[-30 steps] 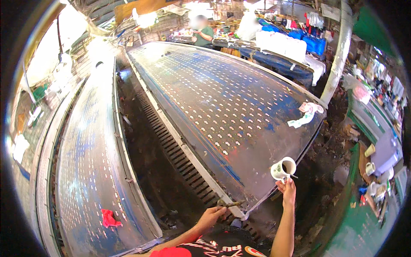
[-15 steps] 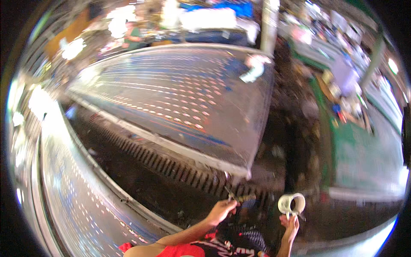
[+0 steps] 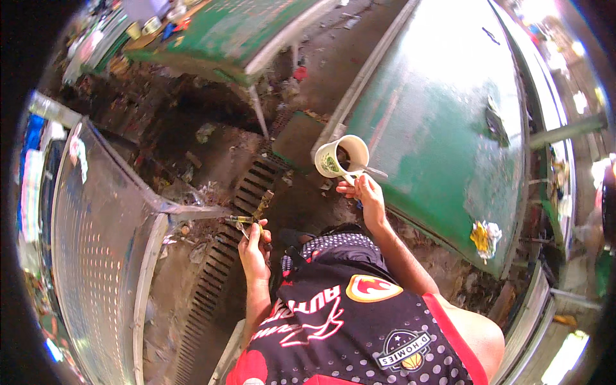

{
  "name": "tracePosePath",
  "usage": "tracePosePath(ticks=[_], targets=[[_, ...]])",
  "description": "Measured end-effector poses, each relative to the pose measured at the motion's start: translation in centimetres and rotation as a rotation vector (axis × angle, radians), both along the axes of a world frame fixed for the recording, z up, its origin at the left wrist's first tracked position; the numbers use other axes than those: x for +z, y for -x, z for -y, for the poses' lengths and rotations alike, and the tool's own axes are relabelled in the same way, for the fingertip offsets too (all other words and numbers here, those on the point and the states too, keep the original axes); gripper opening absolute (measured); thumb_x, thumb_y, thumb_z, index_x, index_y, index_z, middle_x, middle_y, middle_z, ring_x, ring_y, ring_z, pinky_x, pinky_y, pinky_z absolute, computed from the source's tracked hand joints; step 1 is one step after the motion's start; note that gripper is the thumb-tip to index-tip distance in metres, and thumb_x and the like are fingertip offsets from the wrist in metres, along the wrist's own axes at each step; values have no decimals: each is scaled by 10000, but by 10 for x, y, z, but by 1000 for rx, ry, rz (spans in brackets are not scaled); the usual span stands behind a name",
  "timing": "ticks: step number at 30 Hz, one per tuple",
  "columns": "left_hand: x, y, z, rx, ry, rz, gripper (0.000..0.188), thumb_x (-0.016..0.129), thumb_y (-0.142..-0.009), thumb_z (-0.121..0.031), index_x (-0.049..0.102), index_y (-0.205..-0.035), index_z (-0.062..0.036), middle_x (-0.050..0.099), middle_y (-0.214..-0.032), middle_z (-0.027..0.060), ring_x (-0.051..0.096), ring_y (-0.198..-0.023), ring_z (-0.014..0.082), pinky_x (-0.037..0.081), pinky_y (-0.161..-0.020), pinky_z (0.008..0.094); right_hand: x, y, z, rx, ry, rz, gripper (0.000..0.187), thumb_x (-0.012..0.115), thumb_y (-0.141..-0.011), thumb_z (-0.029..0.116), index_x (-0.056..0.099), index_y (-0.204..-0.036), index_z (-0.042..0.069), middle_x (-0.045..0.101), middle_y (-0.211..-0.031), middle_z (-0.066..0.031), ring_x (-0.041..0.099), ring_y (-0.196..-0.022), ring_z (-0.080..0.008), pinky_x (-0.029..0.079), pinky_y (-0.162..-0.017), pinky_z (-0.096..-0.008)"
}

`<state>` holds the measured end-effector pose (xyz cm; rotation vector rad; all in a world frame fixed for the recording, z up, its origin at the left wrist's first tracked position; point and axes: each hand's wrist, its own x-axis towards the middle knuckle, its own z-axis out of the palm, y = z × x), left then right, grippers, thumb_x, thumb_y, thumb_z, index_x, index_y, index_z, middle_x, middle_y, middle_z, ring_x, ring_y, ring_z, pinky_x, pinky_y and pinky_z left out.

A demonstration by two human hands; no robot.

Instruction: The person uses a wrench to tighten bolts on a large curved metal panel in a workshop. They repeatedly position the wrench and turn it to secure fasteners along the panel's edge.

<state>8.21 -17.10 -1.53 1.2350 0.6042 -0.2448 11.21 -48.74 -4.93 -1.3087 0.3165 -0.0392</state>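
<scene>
Since the earlier frames the view has swung right: the dotted table (image 3: 96,256), which filled the middle, now stands well left of the white mug (image 3: 330,160), and a green table (image 3: 436,147) spreads to the mug's right. Both hands are partly closed. The right hand (image 3: 368,197) pinches the mug by its handle, while the left hand (image 3: 255,249), lower left of the mug, grips a small slim object (image 3: 241,219) between thumb and bent fingers.

The green table's pale edge runs up and away just beside the mug; whether the mug overhangs that corner is hard to judge. Open floor (image 3: 324,67) stretches above the mug, between this table and another green table (image 3: 237,35) at its upper left. A slotted grate (image 3: 208,282) slants down to the mug's lower left.

Something dark sits inside the mug, its level unclear; a spoon handle (image 3: 375,172) pokes out, the rest hidden. Glare bleaches the green table's far end above the mug, and the view's dark rim cuts off the dotted table.
</scene>
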Motion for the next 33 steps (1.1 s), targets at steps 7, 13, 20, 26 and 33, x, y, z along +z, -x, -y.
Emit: tracePosePath(ticks=[7, 13, 20, 26, 33], targets=[[-15, 38, 123, -163, 57, 45, 311, 585, -1139, -329, 743, -1222, -74, 660, -792, -58, 447, -532, -18, 258, -445, 174, -43, 71, 169, -343, 197, -117, 549, 434, -1164, 524, 652, -1216, 23, 777, -1128, -144, 789, -999, -242, 546, -869, -361], [-10, 92, 239, -283, 113, 1, 311, 598, -1133, -321, 759, -1207, -65, 674, -795, -41, 481, -564, 3, 306, -472, 190, -102, 125, 314, -472, 408, -187, 508, 445, -1169, 451, 678, -1235, 5, 786, -1070, -123, 779, -964, -216, 554, -824, -358], [-17, 138, 281, -451, 80, -44, 354, 613, -1124, -341, 777, -1159, -30, 684, -817, -46, 539, -687, 15, 390, -603, 225, -112, 136, 341, -434, 169, -144, 457, 527, -1145, 415, 591, -1332, 2, 716, -1193, -169, 755, -1022, -262, 577, -853, -373], [-1, 138, 266, -356, 47, -41, 401, 635, -1117, -318, 772, -851, -51, 730, -859, -9, 566, -741, 53, 446, -761, 271, -113, 171, 236, -492, 101, -292, 494, 627, -1114, 344, 382, -1442, 68, 648, -1059, -104, 637, -712, -169, 508, -687, -312], [-18, 128, 183, -175, -276, 44, 348, 688, -1087, -300, 799, -916, -18, 792, -986, 59, 676, -1000, 88, 499, -877, 287, -17, 113, 68, 306, 804, 879, 554, 743, -904, -21, 457, -1377, 17, 632, -1215, -228, 632, -1084, -411, 514, -974, -526]])
